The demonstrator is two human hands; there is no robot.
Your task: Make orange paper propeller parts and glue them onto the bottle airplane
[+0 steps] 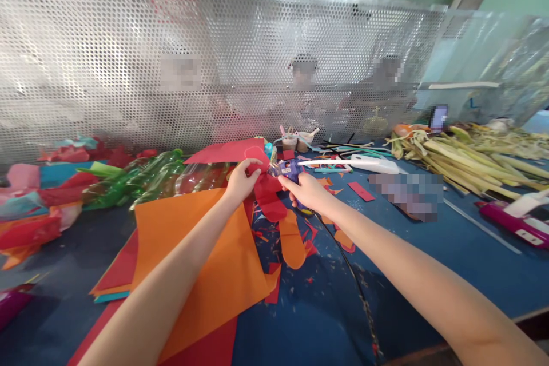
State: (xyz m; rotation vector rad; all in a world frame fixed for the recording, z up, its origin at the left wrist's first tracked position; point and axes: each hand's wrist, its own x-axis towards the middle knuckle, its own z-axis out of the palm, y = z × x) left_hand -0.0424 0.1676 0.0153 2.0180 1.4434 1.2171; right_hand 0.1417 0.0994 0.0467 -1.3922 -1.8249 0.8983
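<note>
My left hand point(243, 181) pinches the edge of a red cut-out piece point(269, 197) with rounded lobes, held a little above the blue table. In my right hand point(307, 190) is a blue hot glue gun point(288, 169), its tip pointing left at the red piece and close to my left fingers. A white glue stick point(323, 163) runs out of the gun's back to the right, and a dark cord point(352, 269) trails down toward the table's front edge. Below the red piece lies an orange cut-out strip point(292, 240) with a rounded end.
Large orange sheets point(201, 274) lie over red ones under my left forearm. Green plastic bottles point(158, 174) and crumpled coloured paper point(34, 200) are at the left. Dried stalks point(467, 154) and a magenta device point(514, 220) stand at the right. A perforated metal screen point(257, 68) rises behind.
</note>
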